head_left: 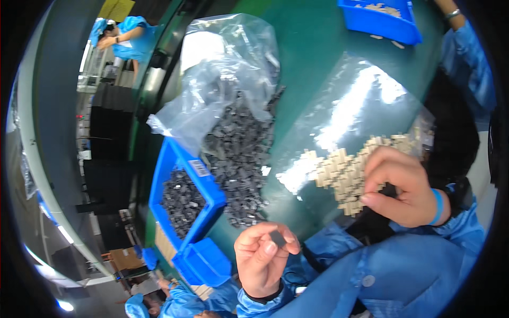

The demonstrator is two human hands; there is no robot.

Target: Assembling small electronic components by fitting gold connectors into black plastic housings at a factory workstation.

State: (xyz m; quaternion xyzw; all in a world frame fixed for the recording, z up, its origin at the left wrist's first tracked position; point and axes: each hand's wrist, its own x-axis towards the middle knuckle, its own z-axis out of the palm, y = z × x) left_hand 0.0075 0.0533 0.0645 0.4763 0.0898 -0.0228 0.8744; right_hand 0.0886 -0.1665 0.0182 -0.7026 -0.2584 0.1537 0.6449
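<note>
Between the thumb and fingers of my left hand (263, 259) is a small flat dark grey piece (277, 238). My right hand (400, 188) is closed in a pinch at the right edge of the beige pieces (339, 172); what its fingertips hold, if anything, I cannot make out. These small beige blocks lie close together in staggered rows at the lower end of a shiny clear plastic sheet or bag (339, 116). Left of them, a heap of small dark grey pieces (238, 153) spreads over the green tabletop (305, 32).
A large clear bag (228, 58) lies over the heap's far end. Left of the heap stands a blue bin (212, 199) of dark pieces, with another blue bin (204, 262) nearer. A blue tray (382, 24) of beige pieces sits far right. Other people in blue work nearby.
</note>
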